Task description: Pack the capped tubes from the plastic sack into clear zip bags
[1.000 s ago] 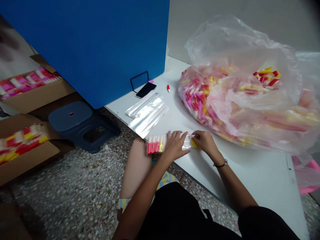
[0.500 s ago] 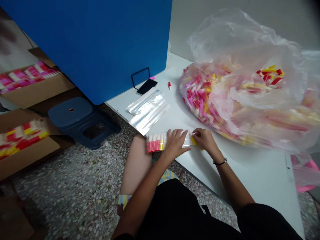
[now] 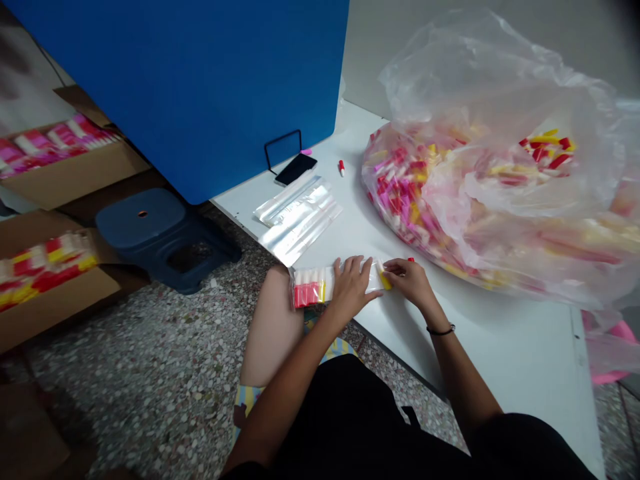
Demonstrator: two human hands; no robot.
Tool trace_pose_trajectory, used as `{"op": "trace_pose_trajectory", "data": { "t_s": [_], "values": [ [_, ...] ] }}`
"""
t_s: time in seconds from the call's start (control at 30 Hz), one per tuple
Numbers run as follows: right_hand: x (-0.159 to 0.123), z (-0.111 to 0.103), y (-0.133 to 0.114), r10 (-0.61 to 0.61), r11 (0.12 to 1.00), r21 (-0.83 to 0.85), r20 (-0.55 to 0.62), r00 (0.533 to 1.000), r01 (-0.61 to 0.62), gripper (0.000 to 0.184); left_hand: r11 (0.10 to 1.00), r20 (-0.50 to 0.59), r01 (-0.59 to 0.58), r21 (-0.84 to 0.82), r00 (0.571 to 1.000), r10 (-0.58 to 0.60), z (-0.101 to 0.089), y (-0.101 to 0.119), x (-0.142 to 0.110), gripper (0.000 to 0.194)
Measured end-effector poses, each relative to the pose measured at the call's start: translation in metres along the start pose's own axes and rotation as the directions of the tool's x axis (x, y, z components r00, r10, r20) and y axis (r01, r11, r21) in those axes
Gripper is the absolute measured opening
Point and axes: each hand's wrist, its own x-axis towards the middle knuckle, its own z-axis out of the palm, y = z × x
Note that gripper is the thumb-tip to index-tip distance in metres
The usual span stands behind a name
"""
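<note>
A clear plastic sleeve (image 3: 326,273) lies along the table's front edge, with several small white tubes with red or yellow ends in a row inside its left part. My left hand (image 3: 353,283) rests flat across the sleeve's middle, fingers spread, covering part of it. At the sleeve's right end, my right hand (image 3: 407,280) pinches a yellow-and-white tube (image 3: 385,277). Whether that tube is inside the opening, I cannot tell. A red tip (image 3: 411,259) shows just behind the right hand's knuckles.
Flat clear sleeves (image 3: 300,217) are stacked behind the left hand, near a phone (image 3: 296,169) and a single red-and-white tube (image 3: 341,168). A large plastic bag of loose tubes (image 3: 400,193) fills the right. Left of the table are a stool (image 3: 140,217) and filled cartons (image 3: 65,303).
My right hand has shifted slightly, and the yellow-and-white tube shows more plainly in its fingers. A red tip now shows behind that hand. My left hand stays on the sleeve.
</note>
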Motion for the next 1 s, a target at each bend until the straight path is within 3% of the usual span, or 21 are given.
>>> {"op": "trace_pose_trajectory", "data": {
  "t_s": [0.3,0.8,1.0],
  "values": [
    [-0.003,-0.002,-0.006,0.052,0.984,-0.173,0.052,0.997,-0.042,0.028,1.000,0.001,0.025,0.002,1.000,-0.025,0.003,0.000,0.000,0.077],
    [-0.002,0.007,0.005,-0.074,0.997,-0.039,-0.104,0.992,0.070,0.027,1.000,0.033,-0.019,-0.016,0.999,0.020,0.004,-0.002,-0.002,0.083],
    [0.002,0.006,0.007,-0.065,0.998,-0.011,-0.027,0.997,0.065,0.041,1.000,0.014,-0.016,0.014,1.000,0.016,0.006,-0.002,-0.001,0.079]
  ]
}}
